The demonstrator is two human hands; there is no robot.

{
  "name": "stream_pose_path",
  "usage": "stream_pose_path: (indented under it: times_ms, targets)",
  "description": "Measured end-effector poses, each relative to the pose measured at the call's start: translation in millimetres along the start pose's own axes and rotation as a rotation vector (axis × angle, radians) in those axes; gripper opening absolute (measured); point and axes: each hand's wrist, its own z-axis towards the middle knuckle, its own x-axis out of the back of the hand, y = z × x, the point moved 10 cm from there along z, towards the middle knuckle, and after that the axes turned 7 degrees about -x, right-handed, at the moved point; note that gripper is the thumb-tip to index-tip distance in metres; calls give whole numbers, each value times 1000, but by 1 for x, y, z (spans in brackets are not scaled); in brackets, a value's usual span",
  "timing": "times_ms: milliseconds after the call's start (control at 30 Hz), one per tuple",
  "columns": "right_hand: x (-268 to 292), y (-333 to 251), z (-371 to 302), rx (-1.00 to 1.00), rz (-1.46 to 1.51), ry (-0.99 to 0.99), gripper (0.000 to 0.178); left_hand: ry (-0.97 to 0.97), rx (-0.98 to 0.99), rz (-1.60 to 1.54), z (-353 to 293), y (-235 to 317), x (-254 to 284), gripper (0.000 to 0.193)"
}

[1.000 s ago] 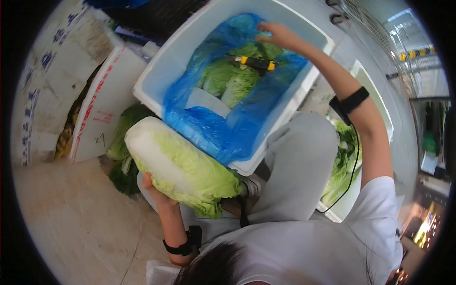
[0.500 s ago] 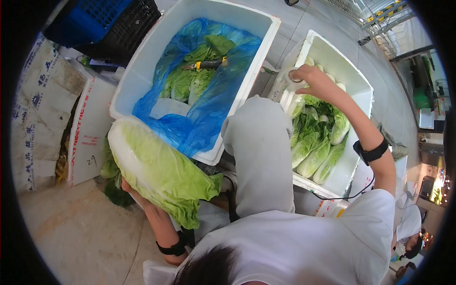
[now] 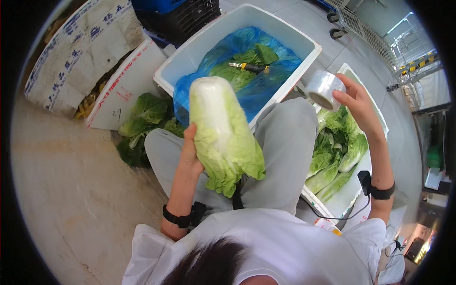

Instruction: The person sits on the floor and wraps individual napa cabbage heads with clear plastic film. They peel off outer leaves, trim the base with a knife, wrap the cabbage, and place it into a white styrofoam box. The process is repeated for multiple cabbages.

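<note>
A large napa cabbage [image 3: 221, 128], white at its base and pale green at the leaves, is held up over my lap with the base pointing away. My left hand [image 3: 191, 149] grips its left side, the fingers partly hidden behind it. On the right, my right hand [image 3: 354, 97] holds a roll of clear film [image 3: 323, 88] with its thumb and fingers, above the near end of a white foam box. That foam box [image 3: 345, 206] contains several napa cabbages [image 3: 338, 156]. A gap separates the roll from the cabbage in my left hand.
Ahead stands a white foam box [image 3: 308, 42] lined with a blue plastic bag [image 3: 280, 57], with leaves and a box cutter [image 3: 249, 67] inside. Loose green leaves [image 3: 142, 128] lie on the floor at left, beside a white carton [image 3: 126, 90]. A black crate [image 3: 192, 19] is behind.
My left hand has brought the cabbage up and right, turning it more upright over my lap. My right hand has lifted the film roll away from the right foam box. The view has shifted.
</note>
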Motion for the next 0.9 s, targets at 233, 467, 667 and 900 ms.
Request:
stream_pose_path:
  times_ms: [233, 467, 667, 900]
  targets:
    - [-157, -75, -6, -111, -243, -441, 33, -128, -144, 107, -24, 15, -30, 65]
    - [-208, -111, 10, 85, -654, -350, 48, -106, -313, 181, -28, 43, -19, 64]
    - [-236, -111, 21, 84, -858, -386, 49, -77, -377, 225, -24, 48, -6, 72]
    - [-261, -111, 24, 229, -963, -380, 49, 26, -369, 237, -23, 47, -2, 77]
